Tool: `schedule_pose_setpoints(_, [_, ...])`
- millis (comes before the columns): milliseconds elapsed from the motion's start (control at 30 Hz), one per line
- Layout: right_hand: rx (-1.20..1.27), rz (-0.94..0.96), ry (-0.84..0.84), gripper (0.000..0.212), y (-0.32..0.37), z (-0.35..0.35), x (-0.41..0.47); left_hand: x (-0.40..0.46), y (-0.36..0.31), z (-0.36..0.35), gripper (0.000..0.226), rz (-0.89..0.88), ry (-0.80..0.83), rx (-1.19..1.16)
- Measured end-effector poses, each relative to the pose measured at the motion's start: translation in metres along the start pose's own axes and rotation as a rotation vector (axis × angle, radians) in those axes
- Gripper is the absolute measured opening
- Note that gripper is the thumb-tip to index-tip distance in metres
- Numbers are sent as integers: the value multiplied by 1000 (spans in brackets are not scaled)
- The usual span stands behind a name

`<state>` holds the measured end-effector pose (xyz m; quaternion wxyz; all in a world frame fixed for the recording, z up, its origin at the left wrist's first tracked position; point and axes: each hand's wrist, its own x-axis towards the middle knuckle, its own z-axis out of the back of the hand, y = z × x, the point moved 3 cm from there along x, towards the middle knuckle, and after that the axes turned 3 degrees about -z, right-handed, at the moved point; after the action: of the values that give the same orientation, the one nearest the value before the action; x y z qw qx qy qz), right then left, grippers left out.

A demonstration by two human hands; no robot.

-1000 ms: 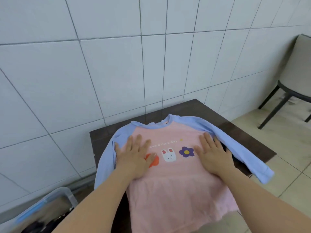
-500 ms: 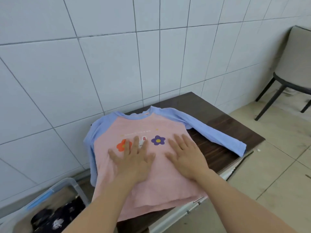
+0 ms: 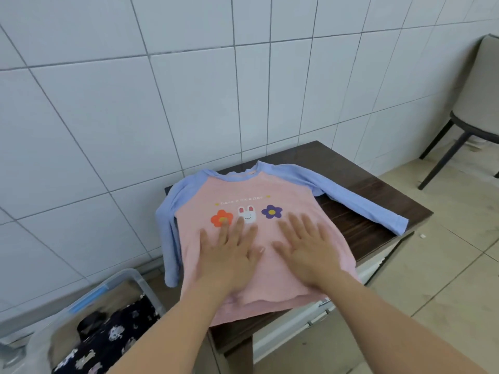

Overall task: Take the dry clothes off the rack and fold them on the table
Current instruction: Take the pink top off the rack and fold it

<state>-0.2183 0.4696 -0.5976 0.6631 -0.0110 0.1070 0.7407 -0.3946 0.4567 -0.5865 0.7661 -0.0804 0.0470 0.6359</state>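
Change: both palms have slid down the shirt toward its hem since a second ago, when they lay level with the printed rabbit — the print is now almost fully uncovered.
Shirt (image 3: 259,190): pink body, blue raglan sleeves, spread face-up and unfolded on the table; an orange flower, a white rabbit and a purple flower are printed across the chest under a line of small lettering.
Left hand (image 3: 229,255): flat on the shirt below the orange flower, fingers straight and spread, gripping nothing; its fingertips reach the lower edge of the flower and rabbit.
Right hand (image 3: 307,249): flat on the shirt beside the left hand, below the purple flower, fingers straight and splayed, holding nothing.
Sleeves: one lies stretched over the table surface to the right of the shirt's body, cuff near the table's right edge; the other hangs over the table's left edge.
Hem: the shirt's lower edge drapes just past the near edge of the table.
Table (image 3: 361,184): dark wood-grain top, pushed against the tiled wall (image 3: 189,90).
Bin (image 3: 89,314): clear plastic, on the floor left of the table — dark patterned fabric inside.
Chair (image 3: 475,120): right of the table, well apart, by the wall.
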Motion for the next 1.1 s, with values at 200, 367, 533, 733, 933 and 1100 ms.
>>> schedule_pose_setpoints(200, [-53, -189, 49, 59, -65, 19, -2, -12, 1, 5, 59, -9, 15, -42])
schedule_pose_setpoints(367, [-246, -285, 9, 53, -61, 50, 4, -7, -22, 10, 56, -26, -55, -124])
schedule_pose_setpoints(533, [26, -139, 124, 75, 7, 20, -9, 10, 6, 22, 43, 44, -175, -272])
schedule_pose_setpoints(733, [-48, -106, 255, 114, -18, 20, -15, 24, 43, 13, 44, 61, -150, -198])
schedule_pose_setpoints(933, [-41, -154, 328, 127, -18, 28, -17, -1, -11, 5, 58, -132, -8, -19])
schedule_pose_setpoints(1100, [-35, -145, 393, 127, -24, 35, -20, -29, 17, -7, 80, -189, 107, 56])
